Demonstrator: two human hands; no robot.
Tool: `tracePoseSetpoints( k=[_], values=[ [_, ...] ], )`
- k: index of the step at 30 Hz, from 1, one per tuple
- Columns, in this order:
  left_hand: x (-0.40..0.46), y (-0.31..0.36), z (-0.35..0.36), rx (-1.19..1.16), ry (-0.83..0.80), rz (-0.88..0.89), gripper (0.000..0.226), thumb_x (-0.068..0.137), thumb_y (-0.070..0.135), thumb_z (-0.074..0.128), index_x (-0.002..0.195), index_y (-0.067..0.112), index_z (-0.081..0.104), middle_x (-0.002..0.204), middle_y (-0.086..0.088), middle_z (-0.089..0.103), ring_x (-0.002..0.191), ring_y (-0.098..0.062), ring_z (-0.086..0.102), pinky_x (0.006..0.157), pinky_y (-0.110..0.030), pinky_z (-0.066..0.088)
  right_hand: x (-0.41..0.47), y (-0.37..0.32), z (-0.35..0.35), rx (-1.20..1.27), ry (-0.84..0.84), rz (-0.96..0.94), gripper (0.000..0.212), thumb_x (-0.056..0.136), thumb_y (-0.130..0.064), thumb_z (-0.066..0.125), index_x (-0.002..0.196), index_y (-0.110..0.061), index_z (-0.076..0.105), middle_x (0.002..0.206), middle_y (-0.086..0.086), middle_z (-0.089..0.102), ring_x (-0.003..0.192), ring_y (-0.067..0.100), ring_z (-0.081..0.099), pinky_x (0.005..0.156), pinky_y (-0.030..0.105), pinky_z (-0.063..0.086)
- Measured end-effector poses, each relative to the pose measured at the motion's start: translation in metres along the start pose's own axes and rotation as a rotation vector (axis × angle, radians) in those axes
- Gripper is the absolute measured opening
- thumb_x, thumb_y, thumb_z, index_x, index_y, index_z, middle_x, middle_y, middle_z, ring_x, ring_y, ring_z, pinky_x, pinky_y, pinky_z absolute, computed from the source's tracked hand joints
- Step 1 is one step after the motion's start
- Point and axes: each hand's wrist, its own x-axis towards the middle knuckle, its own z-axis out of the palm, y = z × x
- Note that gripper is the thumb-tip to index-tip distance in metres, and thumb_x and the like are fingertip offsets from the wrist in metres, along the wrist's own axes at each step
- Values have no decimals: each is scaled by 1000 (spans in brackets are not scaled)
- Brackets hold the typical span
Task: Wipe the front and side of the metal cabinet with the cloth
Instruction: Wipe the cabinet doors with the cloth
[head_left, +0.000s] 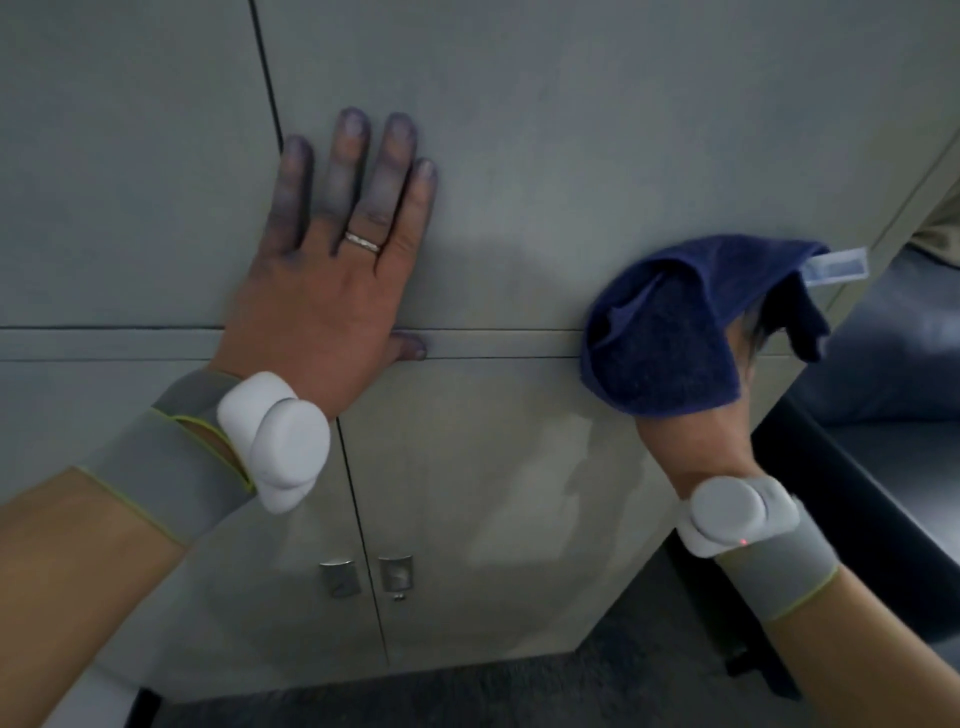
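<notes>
The grey metal cabinet (519, 156) fills the view, with upper doors and lower doors split by a horizontal seam. My left hand (332, 270) lies flat on the front, fingers spread, a ring on one finger, fingertips stained dark. My right hand (727, 415) is mostly hidden under a dark blue cloth (675, 332), which it holds against the front near the cabinet's right edge. A white label (836, 267) sticks out of the cloth's upper corner. Both wrists wear grey bands with white pods.
Two small metal handles (366, 574) sit low on the lower doors. The cabinet's side face (898, 171) recedes at the right. A black-edged grey surface (872, 467) stands close to the right. Dark carpet (467, 691) lies below.
</notes>
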Motion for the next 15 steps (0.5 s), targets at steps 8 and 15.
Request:
tracePoseSetpoints(
  k=[8, 15],
  values=[
    [-10, -7, 10, 80, 124, 36, 77, 94, 25, 55, 149, 0, 8, 156, -23, 10, 142, -45, 10, 116, -56, 5, -29, -92, 85, -375, -38, -382, 50, 82, -38, 58, 129, -26, 43, 134, 11, 50, 121, 33, 39, 99, 46, 32],
    [-7, -9, 1, 41, 15, 58, 135, 47, 41, 86, 149, 2, 7, 157, -20, 6, 143, -42, 2, 116, -55, -1, -11, -26, 16, -499, -15, -120, 59, 82, -35, 63, 131, -23, 33, 141, 26, 39, 128, 42, 33, 100, 56, 35]
  ],
)
